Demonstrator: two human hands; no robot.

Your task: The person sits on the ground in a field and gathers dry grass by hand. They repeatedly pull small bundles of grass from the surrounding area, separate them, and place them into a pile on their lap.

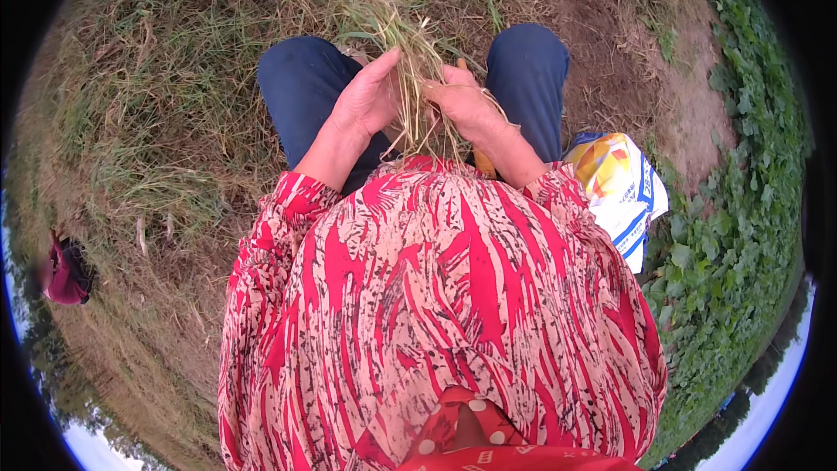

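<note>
A loose bunch of dry and green grass stalks (412, 72) is held upright between my hands, in front of my lap. My left hand (369, 95) cups it from the left, thumb raised along the stalks and the other fingers mostly hidden behind them. From the right, my right hand (467, 104) grips the bunch with bent fingers, and some stalks trail over its wrist. The lower ends hang down towards my patterned red shirt (444, 275). A narrow yellow-brown thing (482, 162) shows beneath my right forearm, mostly hidden.
My bent knees in blue trousers (294, 85) flank the bunch. Cut grass (176, 78) covers the ground ahead and left; bare soil (608, 59) lies at right. A printed white, blue and yellow sack (621, 190) stands by my right side, beside leafy green plants (732, 261). Another person (67, 271) is far left.
</note>
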